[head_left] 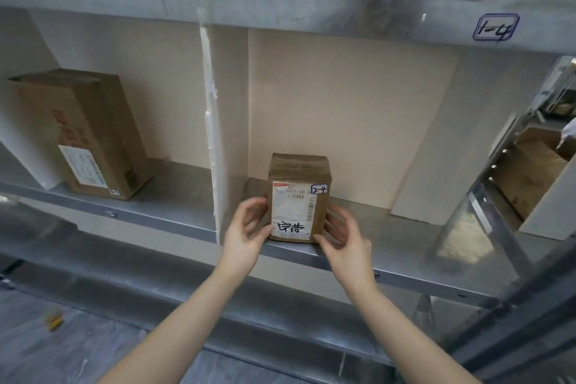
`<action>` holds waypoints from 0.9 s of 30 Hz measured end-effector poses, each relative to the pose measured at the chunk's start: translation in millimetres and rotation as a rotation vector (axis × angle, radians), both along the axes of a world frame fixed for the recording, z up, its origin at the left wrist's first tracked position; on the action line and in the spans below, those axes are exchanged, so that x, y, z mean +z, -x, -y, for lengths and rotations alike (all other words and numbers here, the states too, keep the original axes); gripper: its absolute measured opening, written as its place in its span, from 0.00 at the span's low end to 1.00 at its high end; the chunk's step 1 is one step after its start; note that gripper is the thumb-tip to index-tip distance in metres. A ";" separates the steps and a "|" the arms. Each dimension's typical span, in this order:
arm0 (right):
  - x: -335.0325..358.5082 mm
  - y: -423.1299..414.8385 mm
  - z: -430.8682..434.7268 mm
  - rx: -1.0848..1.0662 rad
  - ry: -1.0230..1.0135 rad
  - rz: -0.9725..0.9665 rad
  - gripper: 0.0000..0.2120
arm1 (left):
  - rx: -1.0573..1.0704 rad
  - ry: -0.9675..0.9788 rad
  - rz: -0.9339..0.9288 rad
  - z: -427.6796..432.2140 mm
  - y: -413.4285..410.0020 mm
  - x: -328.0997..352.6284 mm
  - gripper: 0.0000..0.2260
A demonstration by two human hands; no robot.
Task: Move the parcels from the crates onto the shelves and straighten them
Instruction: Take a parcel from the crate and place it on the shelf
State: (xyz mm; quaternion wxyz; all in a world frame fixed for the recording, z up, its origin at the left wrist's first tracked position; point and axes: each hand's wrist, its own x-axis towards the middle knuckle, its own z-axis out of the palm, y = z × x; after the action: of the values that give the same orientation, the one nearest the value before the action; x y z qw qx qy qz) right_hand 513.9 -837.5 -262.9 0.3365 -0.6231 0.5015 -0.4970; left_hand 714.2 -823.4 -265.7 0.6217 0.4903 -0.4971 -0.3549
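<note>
A small brown parcel stands upright on the metal shelf, close to its front edge, with its white label and the handwritten "2-4" tag facing the person. The left hand and the right hand bracket its lower half, one on each side. The left grip is loosely curled, thumb tip touching the label's lower corner, fingers resting by the side wall; the right grip is likewise half-open, fingertips against the parcel's lower right edge. Neither clamps: the box bears its own weight on the shelf, so this reads as squaring it up, not carrying.

Holding low and from both sides makes sense: light pushes near the base turn the box without tipping it, and the label stays readable from the aisle.

Just to the left of the left grip a white divider rises from the shelf, separating this bay from the next; well beyond it stands a larger carton, slightly angled. Above both grips, the upper shelf rail carries a "1-4" tag.

The parcel looks nearly straight already; probably only a small nudge remains before the hands can go back for another. No crate can be made out here
</note>
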 end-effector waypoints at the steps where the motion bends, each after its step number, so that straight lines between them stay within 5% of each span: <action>1: -1.4 0.3 0.2 -0.004 0.005 0.001 0.33 | 0.009 0.011 0.013 -0.5 0.2 -0.8 0.33; 7: -6.7 1.7 -3.3 0.021 0.045 -0.049 0.34 | -0.007 0.004 -0.005 -6.7 1.6 0.1 0.24; 12: -0.8 3.7 -9.7 0.070 0.019 -0.074 0.32 | -0.118 -0.046 -0.033 -14.9 -3.1 2.4 0.26; 27: 148.4 51.0 -104.2 0.152 -0.185 -0.529 0.27 | -0.372 -0.397 0.449 -131.4 -3.5 105.2 0.30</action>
State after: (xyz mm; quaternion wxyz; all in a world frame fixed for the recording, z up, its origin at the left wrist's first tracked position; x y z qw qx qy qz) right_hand 462.8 -733.2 -114.5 0.2859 -0.7335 0.5669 -0.2427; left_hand 717.7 -692.0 -160.5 0.3144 0.5685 -0.6234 -0.4351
